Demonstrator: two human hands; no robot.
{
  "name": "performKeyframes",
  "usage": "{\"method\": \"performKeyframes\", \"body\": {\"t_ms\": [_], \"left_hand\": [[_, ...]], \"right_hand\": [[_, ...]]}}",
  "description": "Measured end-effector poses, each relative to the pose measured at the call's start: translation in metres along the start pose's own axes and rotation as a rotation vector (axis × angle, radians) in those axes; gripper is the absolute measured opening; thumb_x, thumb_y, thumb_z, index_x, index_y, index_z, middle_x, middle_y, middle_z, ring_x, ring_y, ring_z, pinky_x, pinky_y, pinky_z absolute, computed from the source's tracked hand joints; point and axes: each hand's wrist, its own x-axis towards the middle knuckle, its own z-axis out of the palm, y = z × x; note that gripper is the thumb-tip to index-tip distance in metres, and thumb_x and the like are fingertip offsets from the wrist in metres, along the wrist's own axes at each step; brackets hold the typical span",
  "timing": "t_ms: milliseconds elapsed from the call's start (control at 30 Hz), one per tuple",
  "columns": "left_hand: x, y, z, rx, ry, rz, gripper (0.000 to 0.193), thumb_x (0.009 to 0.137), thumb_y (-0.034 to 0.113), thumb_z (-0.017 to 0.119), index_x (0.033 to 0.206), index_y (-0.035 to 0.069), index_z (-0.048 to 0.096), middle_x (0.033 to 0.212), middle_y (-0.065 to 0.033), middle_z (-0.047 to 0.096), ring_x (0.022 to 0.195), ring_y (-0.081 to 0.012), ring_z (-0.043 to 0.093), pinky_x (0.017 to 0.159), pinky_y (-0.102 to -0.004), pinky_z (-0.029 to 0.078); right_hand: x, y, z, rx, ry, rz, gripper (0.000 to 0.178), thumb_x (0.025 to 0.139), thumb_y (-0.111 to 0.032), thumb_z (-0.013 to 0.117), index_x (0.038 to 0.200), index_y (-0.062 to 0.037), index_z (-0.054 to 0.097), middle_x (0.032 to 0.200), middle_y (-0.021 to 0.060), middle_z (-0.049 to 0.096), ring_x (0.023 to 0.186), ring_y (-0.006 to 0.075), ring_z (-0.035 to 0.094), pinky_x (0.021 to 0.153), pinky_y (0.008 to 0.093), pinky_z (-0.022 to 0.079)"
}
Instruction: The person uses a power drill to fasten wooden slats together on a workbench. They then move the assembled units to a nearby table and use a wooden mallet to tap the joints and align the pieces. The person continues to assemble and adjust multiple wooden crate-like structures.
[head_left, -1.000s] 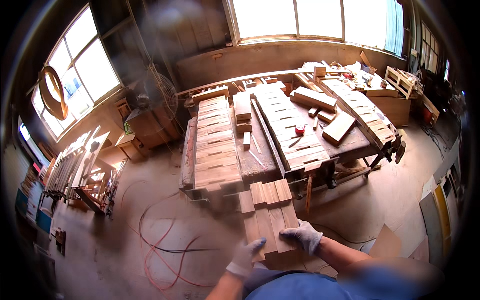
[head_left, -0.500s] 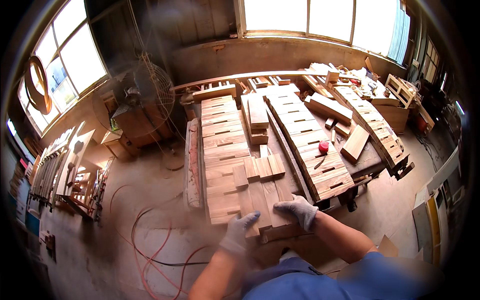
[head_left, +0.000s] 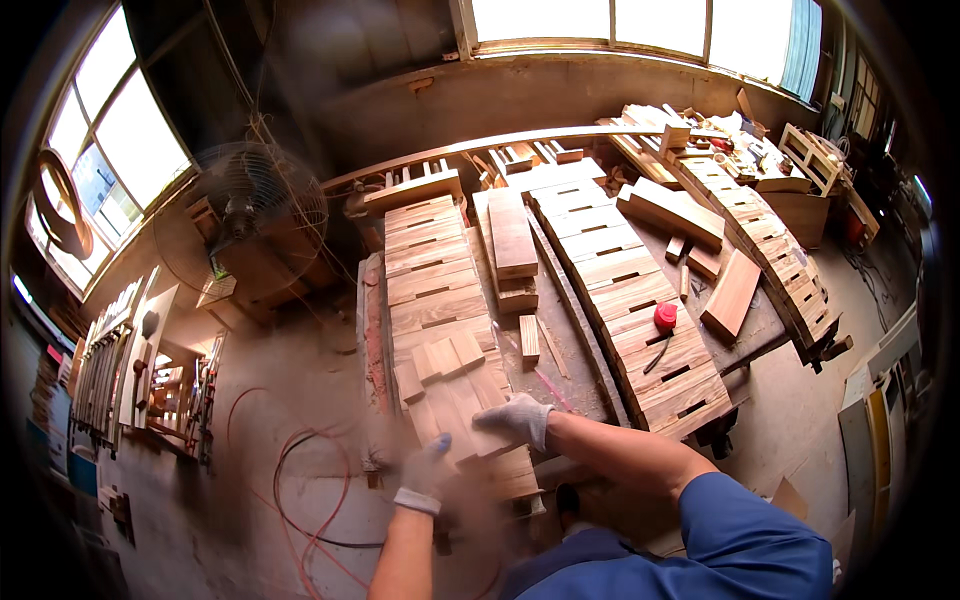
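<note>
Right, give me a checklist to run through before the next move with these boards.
1. Left hand on the held boards: ok, at their near left.
2. Right hand on the held boards: ok, at their right side.
3. Both hands gloved: ok.
4. Red tape measure away from the held boards: ok, on the middle row.
5. Held boards resting on the left row: cannot tell.
6. Floor free of hoses: not ok.

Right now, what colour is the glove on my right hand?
The right glove looks whitish grey; it shows best in the head view.
</note>
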Motion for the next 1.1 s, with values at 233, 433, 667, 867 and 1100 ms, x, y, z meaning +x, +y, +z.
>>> {"method": "performKeyframes", "body": {"t_ms": [233, 433, 667, 867, 1100], "left_hand": [[0.091, 0.009, -0.021, 0.099, 0.039, -0.012, 0.035, 0.096, 0.012, 0.072, 0.129, 0.001, 0.067, 0.114, -0.0137, 0.076, 0.100, -0.0322, 0.077, 0.086, -0.0453, 0.067], [0.148, 0.025, -0.041, 0.229, 0.044, -0.018, 0.040, 0.095, 0.014, 0.075, 0.131, -0.002, 0.068, 0.120, -0.0142, 0.076, 0.105, -0.0287, 0.075, 0.092, -0.0438, 0.064], [0.140, 0.041, -0.019, 0.560, 0.250, -0.049, 0.062, 0.092, 0.040, 0.083, 0.136, 0.000, 0.068, 0.127, -0.0112, 0.073, 0.115, -0.0247, 0.067, 0.103, -0.0404, 0.050], [0.136, 0.030, -0.007, 0.610, 0.377, 0.264, 0.074, 0.100, 0.047, 0.071, 0.150, -0.004, 0.052, 0.143, -0.0198, 0.063, 0.129, -0.0278, 0.059, 0.109, -0.0404, 0.046], [0.153, 0.036, -0.002, 1.192, 0.426, 0.337, 0.055, 0.099, 0.042, 0.073, 0.131, -0.003, 0.069, 0.120, -0.0233, 0.075, 0.106, -0.0303, 0.073, 0.094, -0.0412, 0.053]], "right_hand": [[0.052, -0.031, -0.015, -0.030, 0.071, -0.005, 0.045, 0.082, -0.010, 0.092, 0.118, 0.0073, 0.072, 0.106, 0.0144, 0.078, 0.087, 0.0218, 0.077, 0.074, 0.0352, 0.066], [0.085, -0.045, -0.016, 0.063, 0.078, 0.004, 0.037, 0.086, -0.009, 0.089, 0.114, 0.0086, 0.073, 0.104, 0.0139, 0.078, 0.087, 0.0197, 0.077, 0.076, 0.0322, 0.067], [0.123, -0.014, -0.034, -0.038, 0.088, -0.039, 0.041, 0.092, -0.030, 0.086, 0.111, 0.0054, 0.076, 0.101, 0.0087, 0.079, 0.084, 0.0151, 0.075, 0.072, 0.0249, 0.058], [0.139, 0.012, -0.035, -0.321, 0.577, -0.294, 0.046, 0.096, -0.044, 0.074, 0.109, -0.0001, 0.076, 0.104, 0.0169, 0.079, 0.097, 0.0262, 0.075, 0.089, 0.0389, 0.057], [0.113, -0.016, -0.041, -1.030, 0.671, -0.366, 0.048, 0.095, -0.046, 0.065, 0.124, -0.0098, 0.077, 0.120, 0.0247, 0.074, 0.118, 0.0423, 0.068, 0.106, 0.0465, 0.052]]}}
